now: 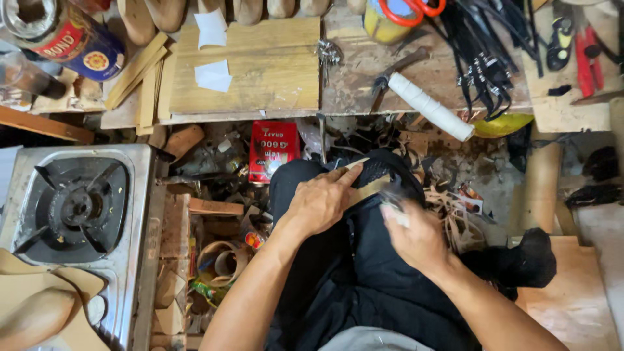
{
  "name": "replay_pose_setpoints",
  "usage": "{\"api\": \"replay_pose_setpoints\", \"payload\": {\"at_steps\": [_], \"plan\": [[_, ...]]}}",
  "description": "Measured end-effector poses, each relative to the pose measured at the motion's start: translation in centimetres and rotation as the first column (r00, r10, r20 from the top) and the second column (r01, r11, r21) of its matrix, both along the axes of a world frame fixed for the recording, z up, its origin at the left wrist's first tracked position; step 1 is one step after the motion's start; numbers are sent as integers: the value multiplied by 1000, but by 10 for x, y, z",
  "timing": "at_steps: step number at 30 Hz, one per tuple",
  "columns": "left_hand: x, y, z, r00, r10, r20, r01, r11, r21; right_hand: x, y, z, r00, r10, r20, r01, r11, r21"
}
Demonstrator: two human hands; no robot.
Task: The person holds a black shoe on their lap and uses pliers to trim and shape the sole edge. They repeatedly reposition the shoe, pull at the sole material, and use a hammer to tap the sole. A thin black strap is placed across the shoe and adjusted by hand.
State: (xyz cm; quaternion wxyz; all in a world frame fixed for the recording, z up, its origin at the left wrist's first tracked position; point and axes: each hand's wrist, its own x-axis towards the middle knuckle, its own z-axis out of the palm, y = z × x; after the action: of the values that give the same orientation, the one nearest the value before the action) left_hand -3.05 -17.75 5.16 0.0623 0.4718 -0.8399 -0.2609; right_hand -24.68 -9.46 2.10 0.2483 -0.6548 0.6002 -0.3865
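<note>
My left hand (320,200) presses down on a black shoe upper with a tan strip (372,183) that rests on my knee, fingers spread over it. Blurred with motion, my right hand (416,235) grips a small tool (394,209) against the edge of the same piece. I cannot tell what kind of tool it is. Black trousers (344,273) cover my lap below both hands.
A wooden workbench (260,71) ahead holds white paper scraps, a hammer with a white-wrapped handle (429,104), black straps (487,58), red pliers (588,55) and a yellow cup. A gas stove (75,208) stands left. A red packet (272,149) and leather offcuts litter the floor.
</note>
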Motion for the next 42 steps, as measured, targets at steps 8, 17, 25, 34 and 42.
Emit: {"api": "replay_pose_setpoints", "payload": {"at_steps": [8,17,25,34,42], "plan": [[56,24,7,933,132,-335,-87,985,147,-3,-10,6,940,194,-282,-130,964,230],[62,37,-12,887,245,-391,-208,969,135,33,-6,16,910,264,-320,-203,956,210],[62,45,-17,878,214,-428,-207,976,65,40,1,9,943,276,-184,-263,960,93],[64,48,-23,882,170,-439,-203,979,-30,49,0,5,930,316,-189,-311,949,56],[65,51,-31,886,174,-429,-222,973,-63,57,2,17,939,328,-99,-335,940,-58]]}}
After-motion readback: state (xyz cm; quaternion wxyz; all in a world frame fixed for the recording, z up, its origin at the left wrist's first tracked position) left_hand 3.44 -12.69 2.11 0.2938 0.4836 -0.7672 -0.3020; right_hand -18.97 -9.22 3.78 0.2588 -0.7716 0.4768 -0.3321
